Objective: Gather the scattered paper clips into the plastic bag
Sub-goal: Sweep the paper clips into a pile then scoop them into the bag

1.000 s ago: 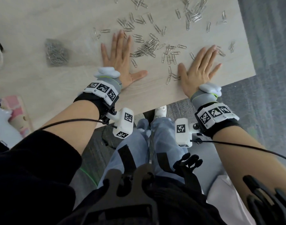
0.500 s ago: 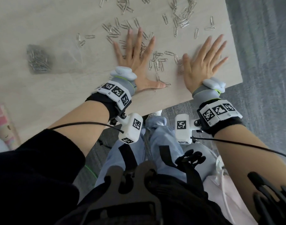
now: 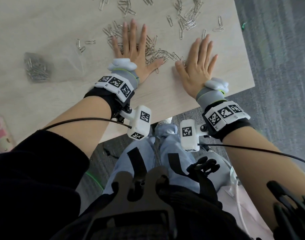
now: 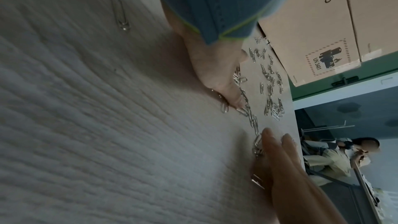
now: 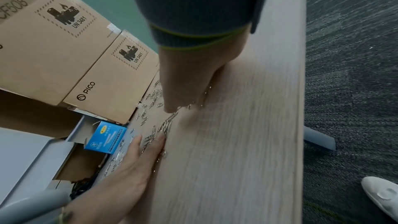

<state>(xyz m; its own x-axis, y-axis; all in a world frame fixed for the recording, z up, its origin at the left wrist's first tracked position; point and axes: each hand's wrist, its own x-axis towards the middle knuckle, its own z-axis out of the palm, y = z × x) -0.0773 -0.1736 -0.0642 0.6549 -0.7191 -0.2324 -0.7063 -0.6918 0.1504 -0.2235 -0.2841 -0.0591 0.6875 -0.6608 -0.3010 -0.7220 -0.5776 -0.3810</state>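
Silver paper clips (image 3: 158, 54) lie scattered over the light wooden table (image 3: 44, 23), with a dense bunch between my two hands. My left hand (image 3: 132, 49) lies flat, palm down, fingers spread, over part of that bunch. My right hand (image 3: 198, 64) also lies flat with straight fingers, its thumb touching clips at the bunch's right end. A clear plastic bag (image 3: 44, 68) holding several clips sits on the table to the left of my left hand. In the left wrist view the clips (image 4: 254, 122) form a line between both hands' thumbs.
More loose clips (image 3: 188, 18) lie farther back on the table. The table's right edge (image 3: 248, 66) runs close to my right hand, with grey carpet (image 3: 278, 66) beyond. Cardboard boxes (image 5: 64, 40) and a small blue box (image 5: 105, 137) stand at the far side.
Both flat hands have slid toward each other across the table, sweeping clips into a tighter bunch between them. The gap between the thumbs has narrowed.
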